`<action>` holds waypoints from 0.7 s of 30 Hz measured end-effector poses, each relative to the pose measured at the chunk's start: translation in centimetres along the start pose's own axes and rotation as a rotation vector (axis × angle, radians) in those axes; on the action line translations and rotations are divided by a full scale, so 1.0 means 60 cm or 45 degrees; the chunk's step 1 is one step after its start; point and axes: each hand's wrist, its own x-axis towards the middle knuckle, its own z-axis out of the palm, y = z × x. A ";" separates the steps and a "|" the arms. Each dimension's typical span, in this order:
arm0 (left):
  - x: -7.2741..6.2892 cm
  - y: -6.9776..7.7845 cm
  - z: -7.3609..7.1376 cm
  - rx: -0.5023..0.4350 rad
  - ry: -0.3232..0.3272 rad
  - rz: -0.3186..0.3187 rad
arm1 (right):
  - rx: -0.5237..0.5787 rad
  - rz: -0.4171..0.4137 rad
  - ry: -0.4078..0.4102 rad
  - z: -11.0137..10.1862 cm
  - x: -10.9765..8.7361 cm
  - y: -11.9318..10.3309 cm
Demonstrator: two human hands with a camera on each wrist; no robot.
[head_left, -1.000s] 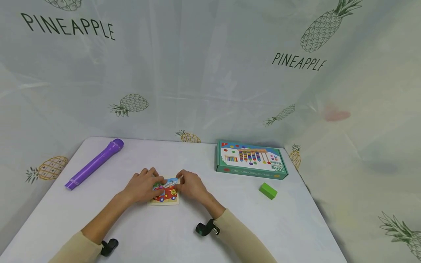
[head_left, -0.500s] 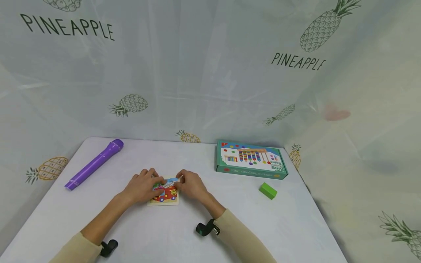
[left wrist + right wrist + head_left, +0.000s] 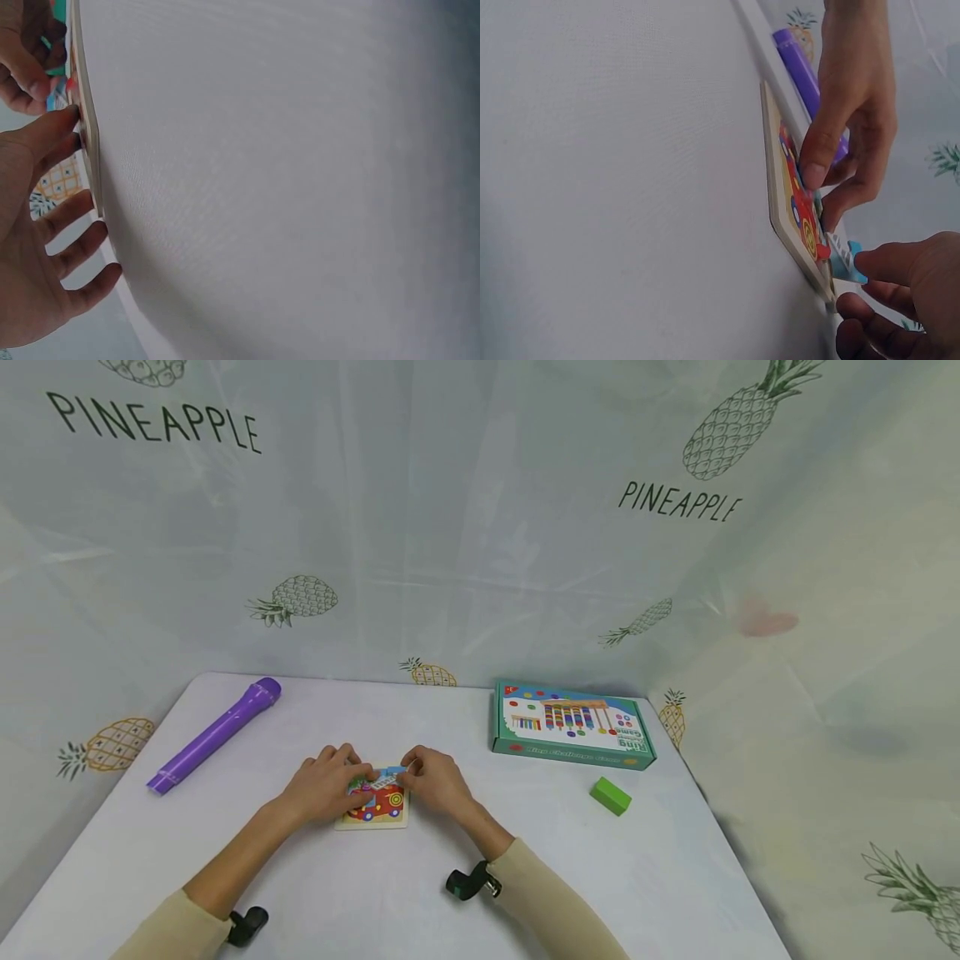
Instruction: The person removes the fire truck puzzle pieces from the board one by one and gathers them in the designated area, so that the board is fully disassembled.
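Pineapple-printed sheet (image 3: 480, 527) beyond a white table (image 3: 360, 897), both unchanged over the last second. The green box (image 3: 573, 724) lies far right, the purple microphone (image 3: 217, 733) far left; neither has moved. Near the middle, the left hand (image 3: 322, 785), fingers spread wide, keeps its place on the left part of the board (image 3: 382, 814), thumb upon the picture; the right hand (image 3: 438, 783) stays at the far right corner, narrowed in a pinch. The board lies flat between them, left of the table's centre, its red vehicle uncovered in part. The green block (image 3: 611, 796) rests apart, near side of the box. Smallest, the blue-and-white piece (image 3: 842, 259), held by the right hand, stands tilted above the board; only its slant appears slightly altered. Judged from this, the piece is being adjusted and is not yet seated.
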 end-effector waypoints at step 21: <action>-0.002 -0.001 0.001 0.008 0.020 0.019 | 0.144 -0.036 -0.021 0.000 0.000 0.000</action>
